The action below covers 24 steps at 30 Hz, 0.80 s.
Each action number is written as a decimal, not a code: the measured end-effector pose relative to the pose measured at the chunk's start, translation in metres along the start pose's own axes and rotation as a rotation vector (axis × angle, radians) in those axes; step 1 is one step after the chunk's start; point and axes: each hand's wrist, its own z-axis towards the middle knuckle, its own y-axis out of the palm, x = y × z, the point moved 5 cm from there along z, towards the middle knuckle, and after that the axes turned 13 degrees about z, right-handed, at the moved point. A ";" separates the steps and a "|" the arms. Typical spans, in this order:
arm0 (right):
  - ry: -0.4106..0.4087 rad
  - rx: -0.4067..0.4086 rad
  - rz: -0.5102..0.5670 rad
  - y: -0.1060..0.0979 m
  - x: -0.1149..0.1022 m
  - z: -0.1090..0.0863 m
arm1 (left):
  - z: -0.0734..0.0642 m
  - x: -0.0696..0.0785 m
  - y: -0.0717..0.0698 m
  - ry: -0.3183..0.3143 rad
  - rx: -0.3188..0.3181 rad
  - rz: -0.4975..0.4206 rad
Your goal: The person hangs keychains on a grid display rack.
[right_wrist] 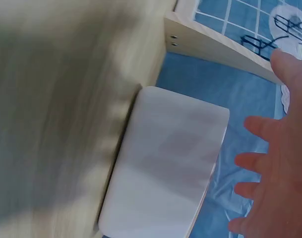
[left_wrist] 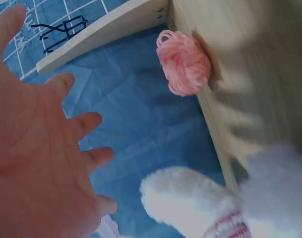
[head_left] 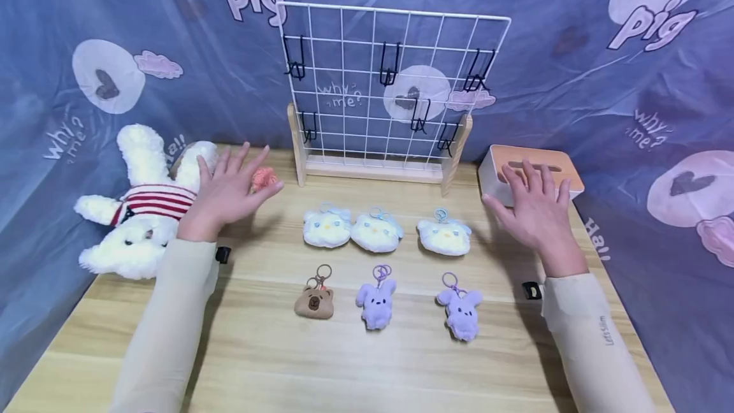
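Note:
My left hand (head_left: 225, 195) hovers with spread fingers between the white plush toy (head_left: 155, 209) and a coral bundle of yarn (head_left: 264, 179). On the other side, my right hand (head_left: 536, 215) is spread in front of a white tissue box with a wooden lid (head_left: 539, 171). Neither hand holds anything. Between them lie plush keychains: several in all. The back row has white ones with blue bows, at left (head_left: 327, 228), middle (head_left: 376, 232) and right (head_left: 444, 237). In front are a brown bear-like keychain (head_left: 314, 303) and two purple long-eared keychains, one central (head_left: 376, 306) and one farther right (head_left: 461, 316).
A white wire grid rack (head_left: 375, 91) on a wooden stand (head_left: 373, 169) rises at the back, with several black hooks (head_left: 388, 69) on it. Blue printed cloth (head_left: 631, 113) hangs round the wooden table (head_left: 344, 368).

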 end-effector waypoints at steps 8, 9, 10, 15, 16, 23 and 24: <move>-0.069 -0.003 -0.025 -0.009 -0.005 -0.013 | 0.037 0.009 0.004 0.079 -0.011 -0.134; -0.083 -0.001 -0.024 -0.010 -0.006 -0.015 | 0.042 0.009 0.005 0.093 -0.011 -0.149; -0.101 0.001 -0.024 -0.010 -0.007 -0.017 | 0.047 0.010 0.007 0.101 -0.020 -0.169; -0.183 0.022 -0.001 -0.008 -0.011 -0.033 | 0.069 0.016 0.017 0.127 -0.052 -0.269; -0.200 0.030 0.009 -0.006 -0.013 -0.037 | 0.073 0.017 0.019 0.130 -0.057 -0.291; -0.255 0.053 0.134 0.010 -0.033 -0.067 | 0.089 0.018 0.025 0.126 -0.032 -0.428; -0.248 0.044 0.158 0.012 -0.036 -0.071 | 0.091 0.018 0.027 0.115 -0.026 -0.456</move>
